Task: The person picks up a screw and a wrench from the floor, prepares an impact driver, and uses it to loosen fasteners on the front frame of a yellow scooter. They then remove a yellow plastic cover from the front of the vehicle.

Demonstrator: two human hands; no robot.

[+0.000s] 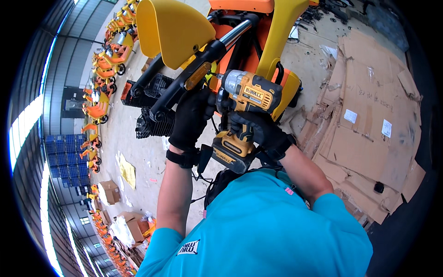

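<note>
A yellow-and-black cordless drill sits at the centre of the frame, its nose pressed toward the black frame tube of a yellow-and-orange ride-on vehicle. The right hand, in a black glove, is wrapped tight around the drill's grip. The gloved left hand clasps the black tube just beside the drill's nose, below an amber reflector. Flattened cardboard covers the floor at right; rows of similar vehicles line the upper left.
</note>
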